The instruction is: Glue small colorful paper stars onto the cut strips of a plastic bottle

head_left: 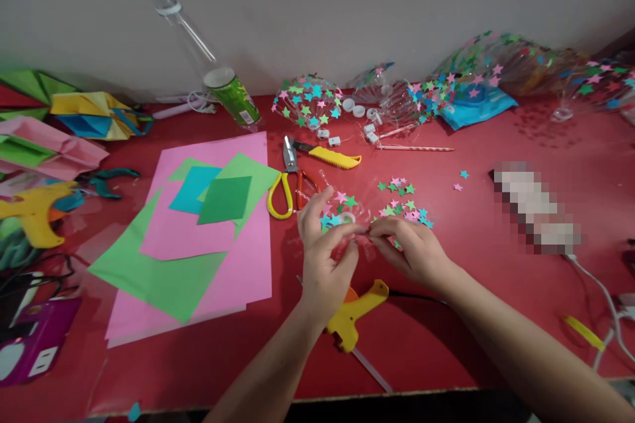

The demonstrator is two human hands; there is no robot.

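My left hand (325,244) and my right hand (409,246) meet over the middle of the red table (446,344). Both pinch the edge of a clear plastic piece (347,215) dotted with small coloured paper stars; the fingertips of the two hands almost touch. A loose heap of paper stars (404,201) lies just beyond my right hand. A yellow glue gun (354,314) rests on the table under my wrists.
Pink, green and blue paper sheets (198,231) lie to the left. Yellow-handled scissors (285,188) and a yellow utility knife (332,156) lie behind my hands. Star-covered clear domes (310,102) stand along the wall with a green can (232,96). Folded paper (64,125) fills the far left.
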